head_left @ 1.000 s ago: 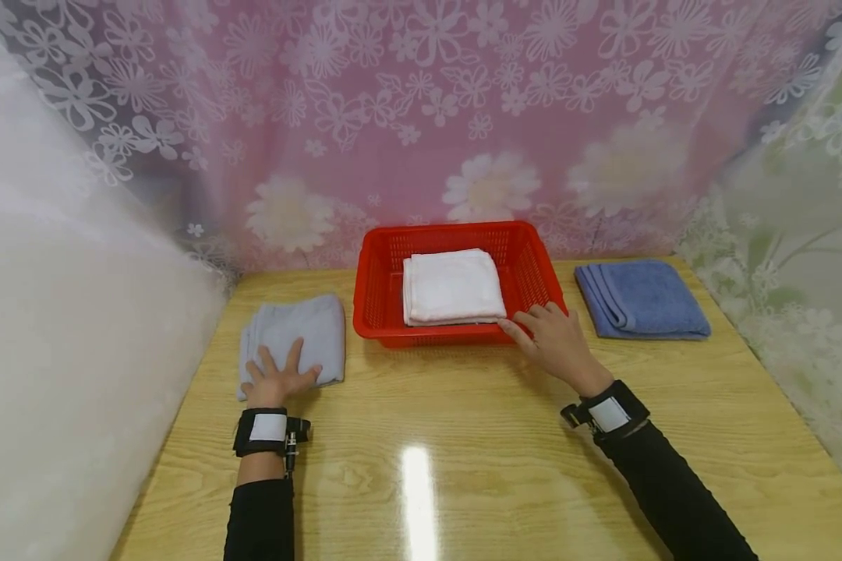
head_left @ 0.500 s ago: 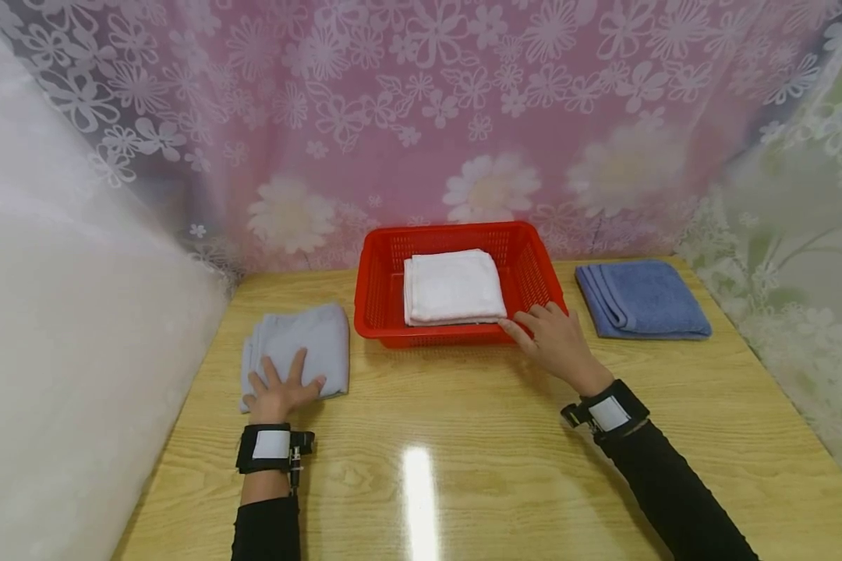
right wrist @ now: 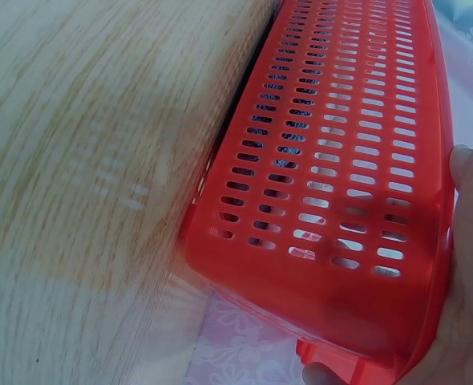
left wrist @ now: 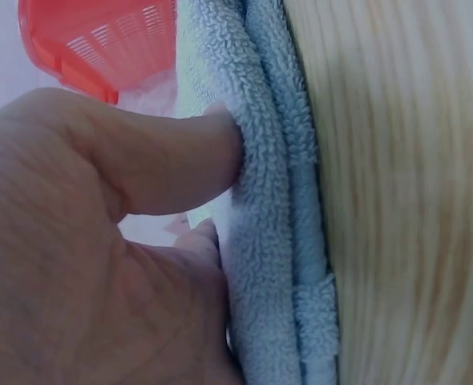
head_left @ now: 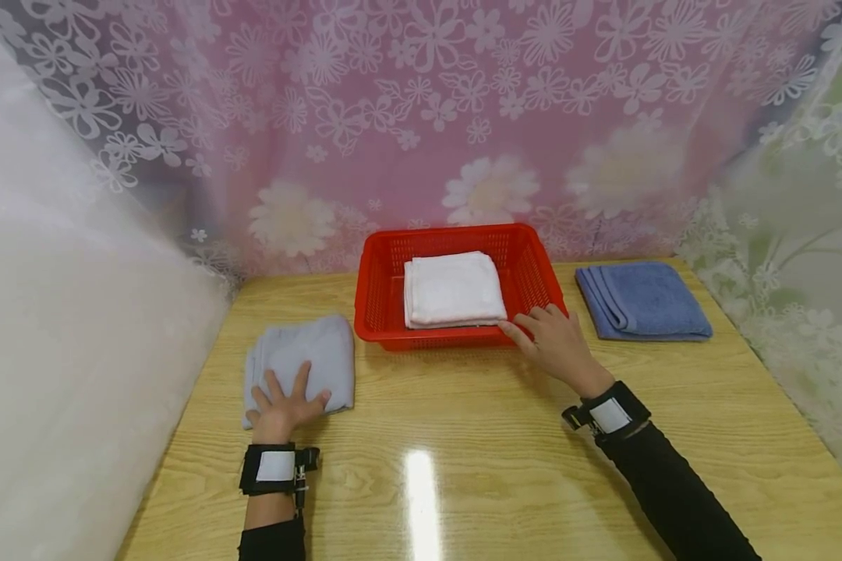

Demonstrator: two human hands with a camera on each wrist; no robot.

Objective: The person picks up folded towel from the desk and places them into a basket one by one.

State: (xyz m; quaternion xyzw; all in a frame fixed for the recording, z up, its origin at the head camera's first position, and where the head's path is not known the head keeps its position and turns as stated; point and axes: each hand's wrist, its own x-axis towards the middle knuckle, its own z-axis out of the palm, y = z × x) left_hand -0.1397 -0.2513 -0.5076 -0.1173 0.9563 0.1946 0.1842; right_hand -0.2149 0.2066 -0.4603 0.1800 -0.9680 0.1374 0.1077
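My left hand point(head_left: 285, 405) presses down on a folded light grey towel point(head_left: 323, 343), its fingers spread over the cloth. In the left wrist view the thumb lies against the layered edge of the grey towel point(left wrist: 256, 184), which rests on the wood. With my right hand point(head_left: 554, 347) I grip the near right corner of a red plastic basket point(head_left: 421, 339). The right wrist view shows the thumb at the rim of the red basket point(right wrist: 365, 309) and a fingertip by its corner. Inside the basket lies a folded white towel point(head_left: 456, 288).
To the right of the basket, a folded blue towel point(head_left: 649, 300) lies near the back edge of the wooden table point(head_left: 491, 452). A pink flowered curtain point(head_left: 393, 117) hangs behind. Pale sheeting point(head_left: 63, 327) borders the left side. Dark material shows through the lower basket slots.
My left hand has slid the grey towel toward me and slightly right across the table. The right hand keeps its grip on the basket, which has stayed in place.
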